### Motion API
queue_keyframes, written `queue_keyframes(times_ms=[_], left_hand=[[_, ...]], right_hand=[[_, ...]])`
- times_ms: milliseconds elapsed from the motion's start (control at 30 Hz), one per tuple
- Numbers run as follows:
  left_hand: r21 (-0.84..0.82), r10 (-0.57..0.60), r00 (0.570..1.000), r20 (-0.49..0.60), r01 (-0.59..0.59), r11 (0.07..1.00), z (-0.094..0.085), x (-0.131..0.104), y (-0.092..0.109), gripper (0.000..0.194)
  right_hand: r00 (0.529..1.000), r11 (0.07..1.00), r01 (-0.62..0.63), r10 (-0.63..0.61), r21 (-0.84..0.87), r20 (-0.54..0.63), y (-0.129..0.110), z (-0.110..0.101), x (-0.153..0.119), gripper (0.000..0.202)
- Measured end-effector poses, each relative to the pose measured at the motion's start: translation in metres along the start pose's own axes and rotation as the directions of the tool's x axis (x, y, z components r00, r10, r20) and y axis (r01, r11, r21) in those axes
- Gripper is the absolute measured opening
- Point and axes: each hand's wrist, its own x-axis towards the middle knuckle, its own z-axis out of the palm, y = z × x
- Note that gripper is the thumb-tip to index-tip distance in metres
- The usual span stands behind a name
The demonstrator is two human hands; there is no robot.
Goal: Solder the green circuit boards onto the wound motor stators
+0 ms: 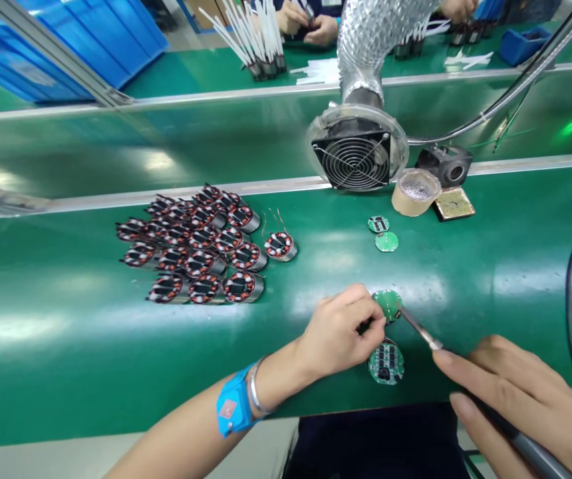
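My right hand [520,392] grips a soldering iron [485,406] by its dark handle. The iron's tip meets a small round green circuit board [387,303] near its right edge. My left hand [343,329] is closed in a pinch at that board's lower left edge. Its curled fingers hide part of what lies between them. Just below, a second round board [386,363] with black chips faces up. A blue wrist strap [236,406] and a silver bangle are on my left wrist.
Wire-wound motor stators [201,246] stand grouped at left, with a single stator [281,245] beside them. Two round boards [386,241] lie farther back. Behind are a fume fan [356,156], a tub [416,193] and a sponge tray [454,203]. A co-worker's hands [310,23] show across the bench.
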Motion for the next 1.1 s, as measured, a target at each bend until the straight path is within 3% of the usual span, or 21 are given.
queue_keyframes(times_ms=[367,733,967,1100], left_hand=[[0.143,0.058,0.997,-0.054,-0.050,0.989,0.004,-0.002,0.002,0.011],[0.166,0.035,0.996,-0.085,-0.020,0.986,0.009,-0.003,0.004,0.013],[0.178,0.034,0.995,-0.092,-0.017,0.984,0.009,-0.003,0.005,0.013],[0.175,0.021,0.996,-0.091,-0.005,0.984,0.010,-0.003,0.005,0.012]], right_hand=[[0.998,1.000,0.019,-0.018,-0.008,0.059,-0.002,0.004,0.003,0.033],[0.956,0.968,0.228,-0.201,-0.108,0.214,0.006,0.006,-0.002,0.036],[0.996,0.993,0.053,-0.046,-0.103,0.074,0.001,-0.004,-0.011,0.030],[0.999,0.996,0.048,-0.048,-0.078,0.005,0.006,-0.001,0.000,0.035]])
